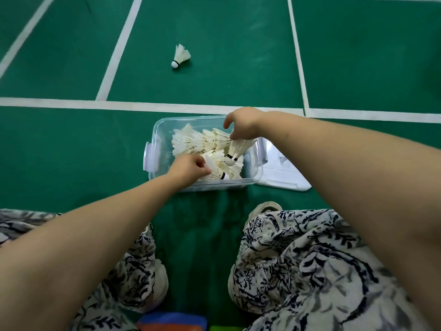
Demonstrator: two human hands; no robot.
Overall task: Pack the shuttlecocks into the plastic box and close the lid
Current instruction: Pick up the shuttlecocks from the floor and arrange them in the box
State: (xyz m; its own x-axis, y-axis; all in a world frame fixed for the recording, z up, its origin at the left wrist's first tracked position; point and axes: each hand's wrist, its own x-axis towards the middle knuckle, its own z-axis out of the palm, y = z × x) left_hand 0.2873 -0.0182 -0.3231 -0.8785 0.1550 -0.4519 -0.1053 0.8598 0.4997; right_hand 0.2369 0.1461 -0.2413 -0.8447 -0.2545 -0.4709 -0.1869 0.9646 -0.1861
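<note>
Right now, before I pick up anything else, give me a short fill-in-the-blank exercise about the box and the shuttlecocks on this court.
1. The lid lies on the floor to the ____ of the box.
2. Exactly ____ loose shuttlecock lies on the floor beyond the box.
3. The right hand pinches a hanging shuttlecock by its ____.

Missing words: right; one; feathers.

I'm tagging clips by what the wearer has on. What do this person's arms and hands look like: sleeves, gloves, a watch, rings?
The left arm and right arm are bare up to the frame edge, with no sleeve in view. The left hand and right hand wear no gloves, and neither wrist shows a watch or band. No ring shows on the visible fingers.
</note>
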